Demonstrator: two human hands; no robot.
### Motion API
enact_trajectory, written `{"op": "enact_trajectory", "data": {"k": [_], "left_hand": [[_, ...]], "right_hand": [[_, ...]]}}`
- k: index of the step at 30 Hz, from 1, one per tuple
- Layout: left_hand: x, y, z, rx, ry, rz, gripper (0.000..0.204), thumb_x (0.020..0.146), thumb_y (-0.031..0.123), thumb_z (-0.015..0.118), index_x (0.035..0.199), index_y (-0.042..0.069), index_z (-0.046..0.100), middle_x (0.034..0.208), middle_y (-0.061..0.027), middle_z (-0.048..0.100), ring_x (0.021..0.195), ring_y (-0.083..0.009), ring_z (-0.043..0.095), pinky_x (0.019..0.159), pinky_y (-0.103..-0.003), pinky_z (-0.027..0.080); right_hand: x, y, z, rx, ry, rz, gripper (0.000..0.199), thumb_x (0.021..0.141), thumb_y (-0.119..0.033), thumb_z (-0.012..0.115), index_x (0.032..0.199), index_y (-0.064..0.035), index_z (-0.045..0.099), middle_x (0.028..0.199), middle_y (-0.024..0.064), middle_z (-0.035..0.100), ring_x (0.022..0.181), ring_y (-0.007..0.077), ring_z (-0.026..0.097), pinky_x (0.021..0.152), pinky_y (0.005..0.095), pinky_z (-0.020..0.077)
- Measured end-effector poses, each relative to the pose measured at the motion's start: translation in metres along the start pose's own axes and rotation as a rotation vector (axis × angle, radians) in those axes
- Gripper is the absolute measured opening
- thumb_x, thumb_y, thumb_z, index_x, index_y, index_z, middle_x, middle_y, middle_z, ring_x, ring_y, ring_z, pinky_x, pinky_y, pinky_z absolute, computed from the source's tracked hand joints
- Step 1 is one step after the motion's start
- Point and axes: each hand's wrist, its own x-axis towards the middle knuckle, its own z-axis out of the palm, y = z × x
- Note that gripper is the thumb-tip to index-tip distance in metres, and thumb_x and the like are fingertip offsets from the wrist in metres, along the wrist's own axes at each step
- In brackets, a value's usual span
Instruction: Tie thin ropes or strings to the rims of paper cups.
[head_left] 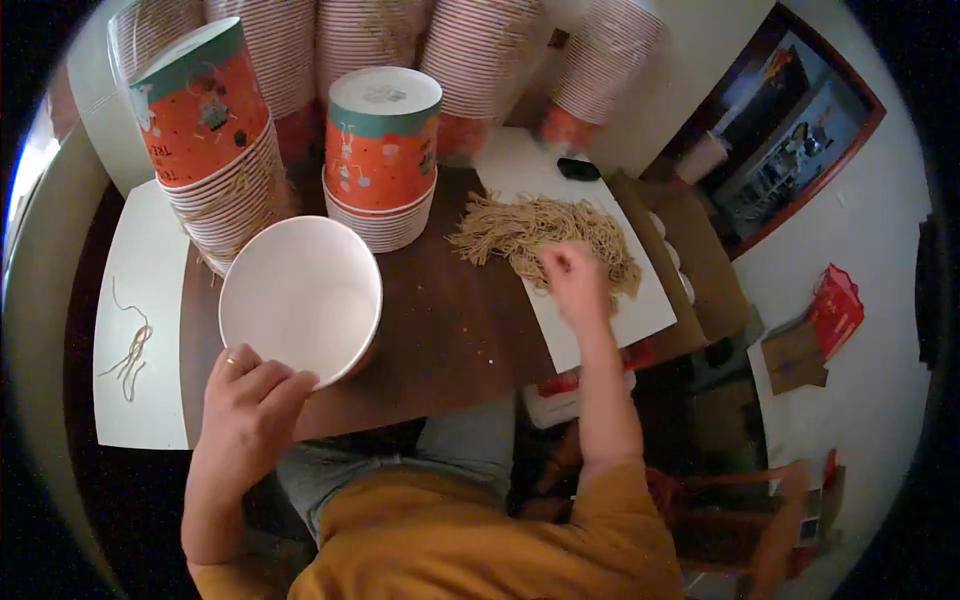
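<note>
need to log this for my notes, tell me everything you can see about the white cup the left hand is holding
The open paper cup is plain white inside and looks empty, with a thin rolled rim. It is tilted, mouth facing up toward the camera, so its outer wall is mostly hidden. It sits at the near edge of the dark brown table, before the stacks of orange printed cups. The left hand grips its near rim.
</note>
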Motion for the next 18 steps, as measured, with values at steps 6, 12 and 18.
{"op": "enact_trajectory", "data": {"k": [6,12,18], "left_hand": [[-0.001,0.007,-0.014,0.087,-0.195,0.005,0.023,0.063,0.007,0.066,0.085,0.01,0.065,0.076,0.0001,0.06,0.075,-0.0206,0.051,0.068,-0.035,0.041],[-0.01,0.004,-0.019,0.019,-0.175,-0.051,0.025,0.061,0.007,0.068,0.085,0.008,0.065,0.082,-0.0007,0.061,0.078,-0.0217,0.052,0.069,-0.037,0.042],[-0.006,0.004,-0.026,-0.045,-0.131,-0.162,0.035,0.056,0.007,0.074,0.09,0.007,0.066,0.094,-0.0064,0.062,0.088,-0.0286,0.055,0.078,-0.039,0.044]], "right_hand": [[0.074,0.046,-0.035,-0.462,-0.235,-0.031,0.015,0.076,-0.016,0.068,0.085,-0.0039,0.067,0.09,0.0135,0.061,0.09,0.0343,0.057,0.081,0.0436,0.0461],[0.09,0.064,-0.014,-0.612,-0.187,-0.463,0.013,0.072,-0.01,0.067,0.085,-0.0058,0.066,0.082,0.0127,0.056,0.082,0.0299,0.057,0.074,0.0379,0.0477],[0.122,0.066,-0.041,-0.301,-0.241,-0.172,0.013,0.079,-0.017,0.063,0.081,-0.0042,0.066,0.079,0.0123,0.061,0.074,0.0282,0.06,0.068,0.0395,0.0474]]}}
